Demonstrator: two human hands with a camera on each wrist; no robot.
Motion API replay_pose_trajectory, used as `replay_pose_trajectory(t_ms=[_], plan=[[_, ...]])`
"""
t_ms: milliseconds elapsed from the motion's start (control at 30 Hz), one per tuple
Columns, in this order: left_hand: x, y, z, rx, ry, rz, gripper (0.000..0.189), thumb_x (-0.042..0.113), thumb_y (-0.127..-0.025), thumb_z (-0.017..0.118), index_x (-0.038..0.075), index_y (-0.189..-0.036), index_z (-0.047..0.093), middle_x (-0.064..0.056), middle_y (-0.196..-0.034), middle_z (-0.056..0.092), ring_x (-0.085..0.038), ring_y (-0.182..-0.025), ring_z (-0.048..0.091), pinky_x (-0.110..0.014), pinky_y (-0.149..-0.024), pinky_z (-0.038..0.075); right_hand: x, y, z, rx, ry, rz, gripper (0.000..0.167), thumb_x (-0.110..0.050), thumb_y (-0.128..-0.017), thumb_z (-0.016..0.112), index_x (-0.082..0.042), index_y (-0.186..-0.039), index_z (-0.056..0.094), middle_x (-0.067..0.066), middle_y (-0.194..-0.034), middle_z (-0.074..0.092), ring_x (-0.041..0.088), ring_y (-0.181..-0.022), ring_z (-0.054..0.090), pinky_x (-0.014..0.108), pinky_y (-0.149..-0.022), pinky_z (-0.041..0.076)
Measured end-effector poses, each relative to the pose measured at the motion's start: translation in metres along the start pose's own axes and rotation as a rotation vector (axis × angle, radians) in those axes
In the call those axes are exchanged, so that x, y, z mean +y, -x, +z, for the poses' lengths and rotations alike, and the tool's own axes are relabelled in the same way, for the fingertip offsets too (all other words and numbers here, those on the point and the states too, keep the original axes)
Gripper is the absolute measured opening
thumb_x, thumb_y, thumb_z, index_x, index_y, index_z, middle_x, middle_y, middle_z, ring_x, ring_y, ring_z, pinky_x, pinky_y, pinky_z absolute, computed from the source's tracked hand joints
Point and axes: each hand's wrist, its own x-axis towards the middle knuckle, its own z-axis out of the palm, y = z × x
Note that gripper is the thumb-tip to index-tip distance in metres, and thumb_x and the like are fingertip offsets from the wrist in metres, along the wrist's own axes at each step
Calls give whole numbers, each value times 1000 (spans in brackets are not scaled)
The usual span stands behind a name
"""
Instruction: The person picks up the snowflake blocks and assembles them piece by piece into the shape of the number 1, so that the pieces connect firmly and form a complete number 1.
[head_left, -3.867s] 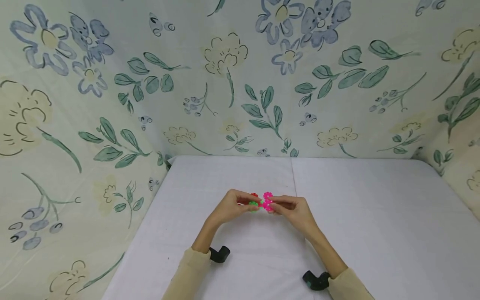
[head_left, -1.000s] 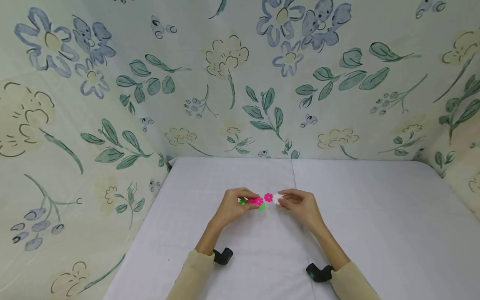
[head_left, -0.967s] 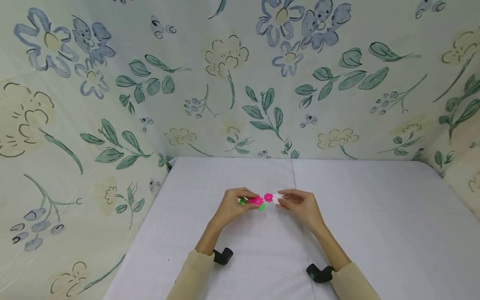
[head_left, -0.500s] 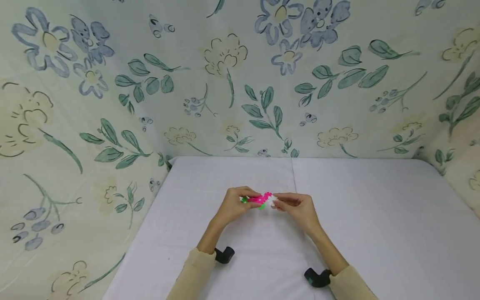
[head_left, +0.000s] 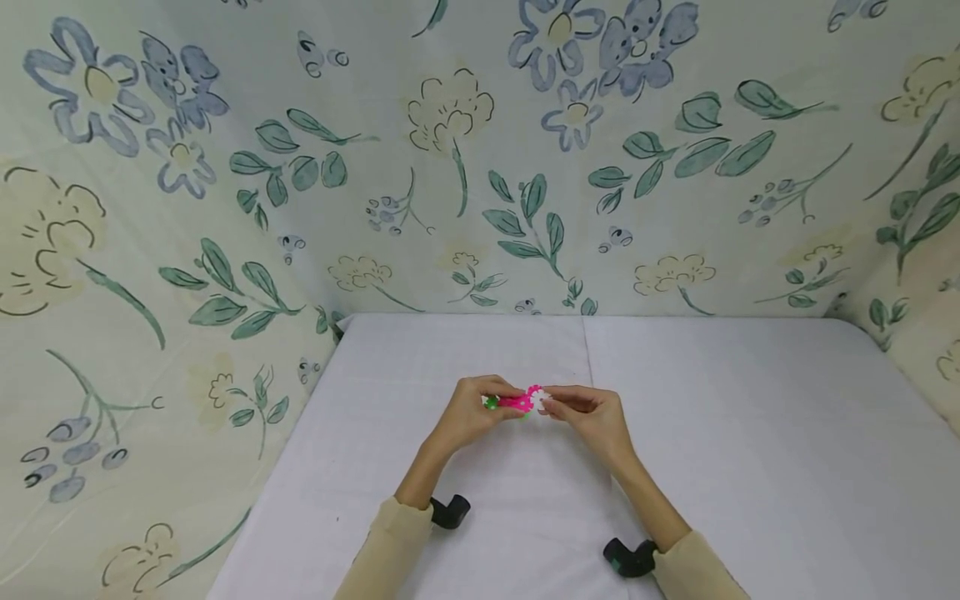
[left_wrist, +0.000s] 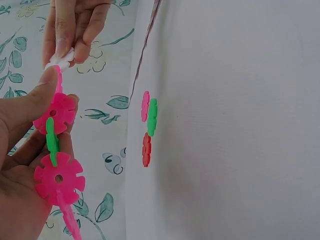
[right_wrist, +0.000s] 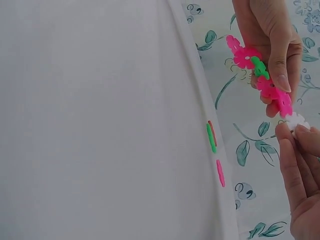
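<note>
In the head view my left hand (head_left: 468,408) pinches a chain of flat notched plastic snowflake discs near the middle of the white table. The left wrist view shows the chain: a pink disc (left_wrist: 59,178), a green disc (left_wrist: 52,141) edge-on, and another pink disc (left_wrist: 62,107) by the left thumb. At the chain's far end my right hand (head_left: 596,417) pinches a white snowflake disc (right_wrist: 297,121) between thumb and fingertips. A pink disc (right_wrist: 284,105) meets the white one there. Fingers of the left hand cover part of the chain.
Loose snowflake discs show in the wrist views: a green disc (left_wrist: 152,117), a red disc (left_wrist: 146,150) and a pink disc (left_wrist: 145,106). A white cloth (head_left: 750,433) covers the table, with flowered fabric (head_left: 480,167) hung behind. Black wrist mounts (head_left: 452,512) stick out from both sleeves.
A second ago the white disc, with a pink one beside it, stood apart from the chain. My right hand has since moved left, bringing them against the chain's end.
</note>
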Motion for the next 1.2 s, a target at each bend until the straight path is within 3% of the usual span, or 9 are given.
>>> replay_pose_trajectory(t_ms=[400,800,1067,1200], plan=[[2,1,-3,-18,-4,14,22,12,-85,86,10,-107,83,0,-97,79,-11,-92,67,-27,-82,56,-1,2,4,5,-49,-8,27,0,-90,77,8,-116,74,17,-101,80,17,-82,80,32,-79,64],[2,0,-5,-41,-8,3,20,13,-85,86,11,-105,83,1,-95,79,-10,-87,63,-23,-76,52,0,5,6,-12,-104,-24,28,3,-91,74,15,-117,71,26,-107,77,19,-82,80,33,-78,64],[3,-1,-4,-23,39,7,18,13,-86,84,11,-104,83,-1,-95,79,-12,-87,64,-27,-78,53,2,5,10,29,-149,-35,28,4,-90,75,16,-115,71,3,-101,82,18,-81,80,34,-78,64],[2,-1,-4,-28,74,8,19,12,-87,84,9,-106,83,-2,-96,79,-11,-84,63,-29,-77,54,2,5,12,46,-168,-36,28,5,-89,76,16,-114,71,3,-98,82,18,-80,80,35,-77,64]])
